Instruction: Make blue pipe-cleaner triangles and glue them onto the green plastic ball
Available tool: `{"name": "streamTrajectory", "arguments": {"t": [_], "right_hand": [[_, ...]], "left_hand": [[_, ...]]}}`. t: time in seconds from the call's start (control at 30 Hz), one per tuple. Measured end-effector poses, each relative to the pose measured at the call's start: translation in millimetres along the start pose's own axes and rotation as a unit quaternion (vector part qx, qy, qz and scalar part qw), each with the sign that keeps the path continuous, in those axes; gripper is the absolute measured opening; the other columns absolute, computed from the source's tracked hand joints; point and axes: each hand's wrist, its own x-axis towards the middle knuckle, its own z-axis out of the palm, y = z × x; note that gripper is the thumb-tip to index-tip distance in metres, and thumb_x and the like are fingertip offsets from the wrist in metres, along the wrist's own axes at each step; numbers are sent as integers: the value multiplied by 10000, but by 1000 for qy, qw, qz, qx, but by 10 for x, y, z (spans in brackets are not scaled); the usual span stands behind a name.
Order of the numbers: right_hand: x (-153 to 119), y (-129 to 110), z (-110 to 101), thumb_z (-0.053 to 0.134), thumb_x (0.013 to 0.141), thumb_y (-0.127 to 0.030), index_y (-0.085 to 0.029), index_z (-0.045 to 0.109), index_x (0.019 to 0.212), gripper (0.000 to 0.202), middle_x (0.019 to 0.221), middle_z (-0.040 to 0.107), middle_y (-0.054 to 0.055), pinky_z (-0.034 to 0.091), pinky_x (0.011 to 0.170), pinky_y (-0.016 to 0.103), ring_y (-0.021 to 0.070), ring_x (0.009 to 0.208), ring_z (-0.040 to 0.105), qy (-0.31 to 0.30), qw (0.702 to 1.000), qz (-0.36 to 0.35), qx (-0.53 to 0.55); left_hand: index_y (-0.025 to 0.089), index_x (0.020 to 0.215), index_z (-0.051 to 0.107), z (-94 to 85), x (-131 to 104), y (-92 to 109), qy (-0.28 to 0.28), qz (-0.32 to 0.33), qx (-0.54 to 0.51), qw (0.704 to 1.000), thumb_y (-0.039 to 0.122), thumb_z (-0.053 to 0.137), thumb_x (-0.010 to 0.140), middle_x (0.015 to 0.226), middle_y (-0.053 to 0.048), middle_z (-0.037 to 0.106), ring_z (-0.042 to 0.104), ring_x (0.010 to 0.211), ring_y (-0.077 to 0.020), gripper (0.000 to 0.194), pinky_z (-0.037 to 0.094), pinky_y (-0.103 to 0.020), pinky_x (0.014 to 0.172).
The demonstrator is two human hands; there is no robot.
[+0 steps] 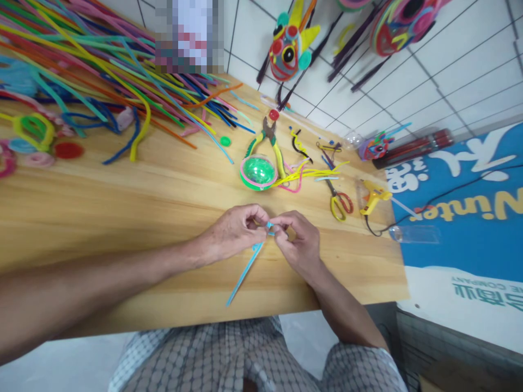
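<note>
Between my two hands is a light blue pipe cleaner [244, 274], its long end slanting down toward the table's front edge. My left hand [239, 231] pinches its upper part between thumb and fingers. Close against it, my right hand [298, 238] grips the same blue piece from the other side, fingers bent. A short bit of blue shows between the fingertips. Just beyond the hands sits a green clear bowl [258, 172] with a pink rim, beside pliers [279, 158] with yellow-green handles.
Many coloured pipe cleaners [122, 76] cover the back left of the wooden table [163, 201]. Scissors [338, 202], a yellow glue gun [373, 197] with a black cord and a clear plastic piece [420, 234] are at the right. Colourful fish-like figures [288, 53] hang behind.
</note>
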Motion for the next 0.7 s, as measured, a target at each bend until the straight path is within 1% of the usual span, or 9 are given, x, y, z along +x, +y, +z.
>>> {"name": "streamTrajectory", "arguments": {"t": [0.13, 0.3, 0.53, 0.7], "right_hand": [[-1, 5, -3, 587, 852, -99, -248, 703, 921, 201, 784, 691, -3, 510, 644, 278, 135, 672, 628, -6, 1000, 12, 1], [-11, 14, 6, 590, 856, -104, -247, 706, 925, 196, 777, 681, -9, 509, 657, 278, 133, 674, 621, 2, 1000, 22, 22], [-15, 11, 15, 596, 859, -88, -241, 709, 932, 204, 778, 670, -12, 499, 661, 274, 127, 676, 606, 6, 998, 27, 50], [-27, 18, 22, 600, 862, -110, -244, 707, 922, 181, 776, 676, -8, 500, 663, 286, 137, 677, 606, 10, 998, 46, 48]], "left_hand": [[180, 850, 651, -5, 5, 7, 3, -1, -7, 1000, 289, 688, 715, 701, 30, 585, 493, 623, -110, 178, 397, -213, 560], [176, 838, 647, -1, 4, 36, -1, -10, -25, 1000, 254, 685, 708, 719, 28, 613, 514, 634, -106, 156, 402, -206, 563], [170, 803, 642, 4, -22, 135, -4, -33, -30, 999, 244, 690, 702, 648, 45, 581, 474, 568, -89, 134, 388, -201, 534], [171, 807, 651, -3, -22, 134, -5, -38, -25, 999, 256, 696, 720, 629, 45, 581, 486, 557, -92, 130, 392, -201, 528]]}}
